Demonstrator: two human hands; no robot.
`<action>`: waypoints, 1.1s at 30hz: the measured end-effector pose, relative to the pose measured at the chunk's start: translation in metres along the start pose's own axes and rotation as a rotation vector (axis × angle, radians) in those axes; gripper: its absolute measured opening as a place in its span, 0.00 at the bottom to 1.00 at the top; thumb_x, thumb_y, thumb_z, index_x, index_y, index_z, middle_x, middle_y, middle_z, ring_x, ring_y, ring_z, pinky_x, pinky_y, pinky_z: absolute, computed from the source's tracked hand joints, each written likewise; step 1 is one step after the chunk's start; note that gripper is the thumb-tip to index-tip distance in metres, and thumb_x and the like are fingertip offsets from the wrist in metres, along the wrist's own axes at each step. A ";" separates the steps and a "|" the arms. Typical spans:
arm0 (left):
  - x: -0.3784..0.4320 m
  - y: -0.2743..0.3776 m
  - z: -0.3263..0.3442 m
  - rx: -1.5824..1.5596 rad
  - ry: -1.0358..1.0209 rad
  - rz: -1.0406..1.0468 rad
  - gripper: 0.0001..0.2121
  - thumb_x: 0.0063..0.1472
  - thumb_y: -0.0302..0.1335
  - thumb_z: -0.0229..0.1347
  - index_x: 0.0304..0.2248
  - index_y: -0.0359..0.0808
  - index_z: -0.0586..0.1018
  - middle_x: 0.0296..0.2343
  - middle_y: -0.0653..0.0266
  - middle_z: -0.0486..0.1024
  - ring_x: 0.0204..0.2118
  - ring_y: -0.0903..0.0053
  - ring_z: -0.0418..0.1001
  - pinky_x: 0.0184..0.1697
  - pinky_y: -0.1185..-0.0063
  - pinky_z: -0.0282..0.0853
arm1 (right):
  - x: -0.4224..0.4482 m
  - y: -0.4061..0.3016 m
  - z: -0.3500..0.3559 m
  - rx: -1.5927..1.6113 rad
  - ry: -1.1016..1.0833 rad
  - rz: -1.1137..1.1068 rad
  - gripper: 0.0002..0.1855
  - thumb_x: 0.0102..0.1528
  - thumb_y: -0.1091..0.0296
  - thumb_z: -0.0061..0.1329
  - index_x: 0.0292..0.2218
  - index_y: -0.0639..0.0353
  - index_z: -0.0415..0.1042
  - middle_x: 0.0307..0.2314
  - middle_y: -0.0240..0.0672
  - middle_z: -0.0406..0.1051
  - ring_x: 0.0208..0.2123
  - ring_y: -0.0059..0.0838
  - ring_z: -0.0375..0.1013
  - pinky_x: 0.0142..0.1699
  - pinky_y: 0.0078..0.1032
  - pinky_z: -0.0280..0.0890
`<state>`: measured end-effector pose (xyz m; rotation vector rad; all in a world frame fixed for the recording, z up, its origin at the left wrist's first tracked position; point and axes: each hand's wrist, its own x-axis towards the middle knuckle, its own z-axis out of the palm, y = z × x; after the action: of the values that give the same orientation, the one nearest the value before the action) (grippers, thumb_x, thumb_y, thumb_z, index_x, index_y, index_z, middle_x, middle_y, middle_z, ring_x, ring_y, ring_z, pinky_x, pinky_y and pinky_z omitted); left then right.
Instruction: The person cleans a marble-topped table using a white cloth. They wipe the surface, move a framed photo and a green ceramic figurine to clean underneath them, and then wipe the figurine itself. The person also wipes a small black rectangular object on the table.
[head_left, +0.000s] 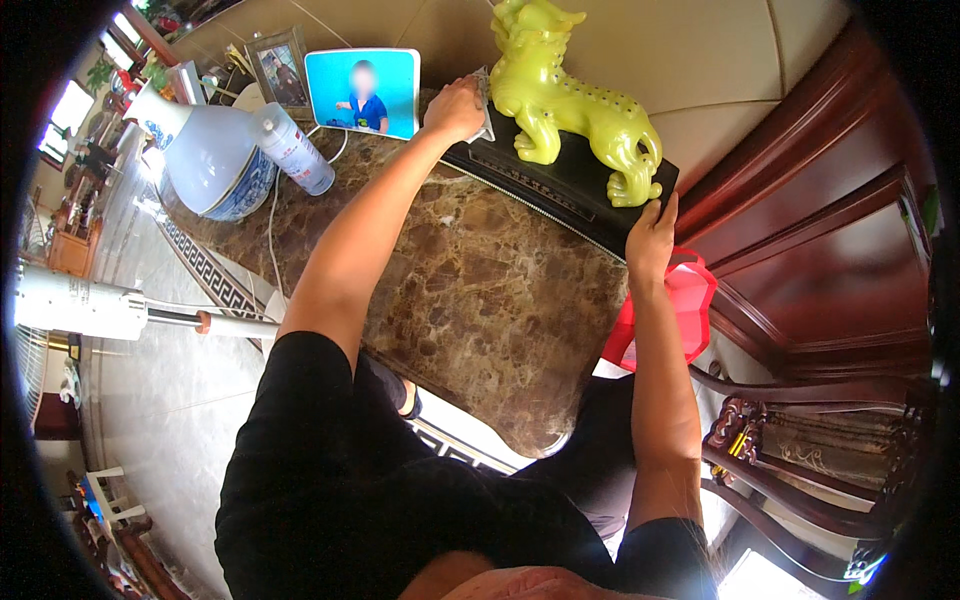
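Observation:
A glossy yellow-green beast statue (574, 105), jade-like, stands on a long black base (525, 184) with a beaded lower edge. At the base's left end, my left hand (456, 111) grips a pale grey cloth or wipe (484, 112) and presses it near the statue's front. My right hand (651, 236) grasps the base's right end, its fingers close to the statue's hind foot. Beneath the base lies a brown marbled stone tabletop (480, 285).
Left of my left hand stand a lit screen (365, 94), a framed photo (277, 71), a spray can (296, 154) and a blue-and-white porcelain vase (214, 157). A white cable (274, 225) crosses the table. A red plastic container (686, 300) and a carved wooden chair (810, 450) are at right.

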<state>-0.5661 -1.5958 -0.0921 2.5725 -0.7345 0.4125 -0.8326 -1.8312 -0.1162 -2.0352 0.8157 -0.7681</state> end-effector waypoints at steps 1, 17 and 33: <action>0.007 0.000 0.002 -0.027 -0.052 -0.029 0.20 0.58 0.27 0.45 0.49 0.29 0.72 0.45 0.44 0.74 0.49 0.54 0.72 0.53 0.65 0.67 | 0.001 0.001 0.001 -0.003 0.009 -0.006 0.31 0.65 0.54 0.33 0.63 0.62 0.48 0.49 0.65 0.65 0.50 0.63 0.67 0.53 0.44 0.62; 0.080 0.021 0.009 -1.266 -0.381 -0.353 0.22 0.64 0.47 0.48 0.41 0.35 0.78 0.29 0.62 0.78 0.27 0.77 0.74 0.29 0.78 0.70 | -0.002 -0.005 0.003 -0.049 0.045 0.023 0.30 0.65 0.54 0.33 0.63 0.58 0.49 0.43 0.66 0.69 0.45 0.65 0.69 0.49 0.48 0.64; 0.069 -0.053 0.054 -0.714 -0.056 0.112 0.16 0.56 0.36 0.59 0.36 0.30 0.80 0.32 0.51 0.81 0.37 0.68 0.79 0.40 0.72 0.71 | -0.004 -0.012 0.005 -0.075 0.002 0.023 0.31 0.65 0.54 0.32 0.63 0.60 0.48 0.34 0.68 0.72 0.38 0.67 0.72 0.44 0.52 0.66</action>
<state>-0.4713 -1.6107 -0.1286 1.8829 -0.8584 0.0790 -0.8286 -1.8203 -0.1098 -2.0880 0.8793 -0.7364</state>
